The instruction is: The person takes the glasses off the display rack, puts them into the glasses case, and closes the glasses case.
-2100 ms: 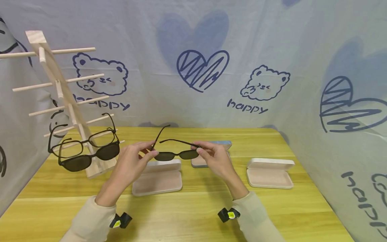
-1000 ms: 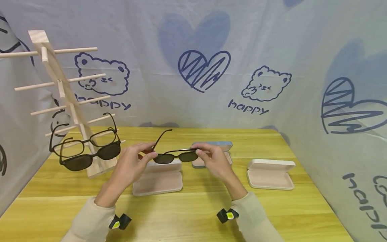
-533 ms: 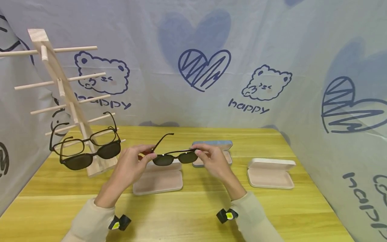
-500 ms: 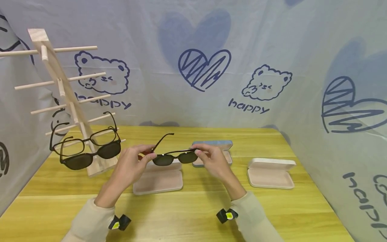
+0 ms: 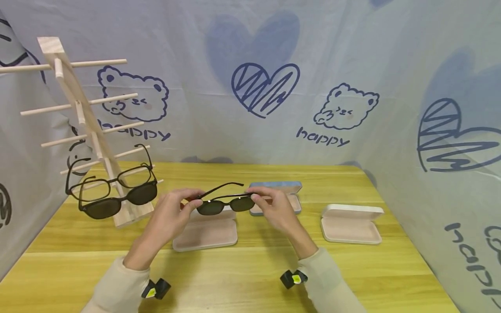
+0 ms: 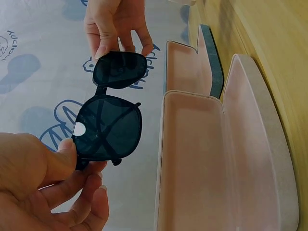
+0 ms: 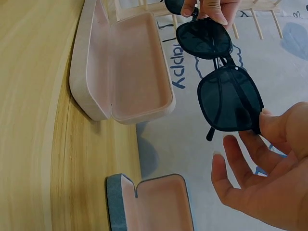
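Both hands hold a pair of black sunglasses (image 5: 227, 205) in the air over the table. My left hand (image 5: 172, 215) pinches the frame's left corner between thumb and fingers. At the opposite corner, my right hand (image 5: 278, 211) pinches the frame the same way. Dark lenses (image 6: 108, 127) face the wrist cameras, and both temple arms show crossed behind them in the left wrist view. Below and behind the sunglasses lies an open white glasses case (image 5: 207, 234) with a pink lining. An open blue case (image 5: 291, 188) sits behind the right hand.
A wooden display stand (image 5: 84, 113) with pegs rises at the left, bearing clear-lens glasses (image 5: 94, 190) and other sunglasses (image 5: 102, 208). Another open white case (image 5: 351, 229) lies at the right on the wooden table (image 5: 235, 278). A patterned cloth (image 5: 195, 113) hangs behind.
The temple arm on the left has folded inward and down over the frame; the right one folded inward earlier. The sunglasses have tipped slightly, while both hands stay nearly in place.
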Demonstrator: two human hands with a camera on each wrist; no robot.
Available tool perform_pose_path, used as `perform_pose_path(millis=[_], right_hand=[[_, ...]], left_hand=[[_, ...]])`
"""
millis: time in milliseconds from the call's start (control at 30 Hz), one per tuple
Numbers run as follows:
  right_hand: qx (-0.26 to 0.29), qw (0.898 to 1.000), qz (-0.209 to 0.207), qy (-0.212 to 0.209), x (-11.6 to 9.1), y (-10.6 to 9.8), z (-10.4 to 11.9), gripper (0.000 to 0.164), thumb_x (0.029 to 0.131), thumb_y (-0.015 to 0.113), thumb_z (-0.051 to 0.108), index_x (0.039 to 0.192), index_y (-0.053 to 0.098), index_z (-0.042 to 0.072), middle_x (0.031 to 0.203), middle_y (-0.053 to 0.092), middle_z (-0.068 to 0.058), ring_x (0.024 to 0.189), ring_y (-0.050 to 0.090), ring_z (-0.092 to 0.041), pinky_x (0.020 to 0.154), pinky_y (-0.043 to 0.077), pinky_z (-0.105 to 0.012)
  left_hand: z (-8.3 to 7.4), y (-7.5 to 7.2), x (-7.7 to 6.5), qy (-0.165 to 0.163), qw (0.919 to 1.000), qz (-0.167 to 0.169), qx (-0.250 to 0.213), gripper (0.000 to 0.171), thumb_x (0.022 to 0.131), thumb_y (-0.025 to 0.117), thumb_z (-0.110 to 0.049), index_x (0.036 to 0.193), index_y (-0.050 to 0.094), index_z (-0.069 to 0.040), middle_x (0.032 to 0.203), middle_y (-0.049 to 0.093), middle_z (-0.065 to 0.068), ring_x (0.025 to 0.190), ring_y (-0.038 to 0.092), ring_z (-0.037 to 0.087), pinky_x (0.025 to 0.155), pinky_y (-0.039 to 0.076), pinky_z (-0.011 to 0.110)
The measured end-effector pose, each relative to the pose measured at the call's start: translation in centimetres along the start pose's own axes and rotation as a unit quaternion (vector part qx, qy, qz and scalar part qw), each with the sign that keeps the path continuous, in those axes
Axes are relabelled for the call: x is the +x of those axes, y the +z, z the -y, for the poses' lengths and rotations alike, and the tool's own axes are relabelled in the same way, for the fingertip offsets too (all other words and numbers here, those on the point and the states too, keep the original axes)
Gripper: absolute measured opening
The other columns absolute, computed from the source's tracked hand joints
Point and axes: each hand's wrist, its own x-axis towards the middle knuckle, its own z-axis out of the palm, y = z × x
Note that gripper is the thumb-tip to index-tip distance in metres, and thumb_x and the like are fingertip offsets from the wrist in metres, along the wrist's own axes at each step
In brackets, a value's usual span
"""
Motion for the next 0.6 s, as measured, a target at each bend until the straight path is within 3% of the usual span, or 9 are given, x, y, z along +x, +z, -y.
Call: perform_pose_path(millis=[167,400,600], right_hand=[[-0.017,1.0,-0.015,-0.004,0.01,-0.02,-0.24,0.026,0.103,0.063,0.016,0.122,0.074,0.002,0.13,0.071,-0.02,0.111,0.071,-0.036,0.094,0.06,-0.051],[-0.006,1.0,-0.019,0.001,-0.08,-0.07,-0.5,0.019,0.102,0.065,0.014,0.115,0.076,0.005,0.118,0.075,-0.015,0.109,0.071,-0.032,0.091,0.061,-0.046],[-0.007,1.0,-0.012,0.01,-0.19,-0.03,-0.46,0.019,0.102,0.065,0.013,0.115,0.076,0.005,0.118,0.076,-0.014,0.108,0.072,-0.029,0.089,0.061,-0.04]], left_hand=[[0.1,0.02,-0.07,0.0,0.9999,0.011,-0.001,0.021,0.099,0.067,-0.007,0.118,0.077,-0.006,0.109,0.079,0.012,0.089,0.071,0.021,0.072,0.056,0.032],[0.18,0.07,-0.36,0.001,0.9998,0.018,-0.009,0.02,0.099,0.067,-0.006,0.116,0.077,-0.004,0.108,0.079,0.013,0.086,0.07,0.02,0.069,0.054,0.027],[0.26,0.01,-0.51,0.007,0.9997,0.022,-0.011,0.017,0.099,0.066,-0.004,0.111,0.078,-0.005,0.106,0.079,0.011,0.085,0.068,0.017,0.07,0.054,0.026]])
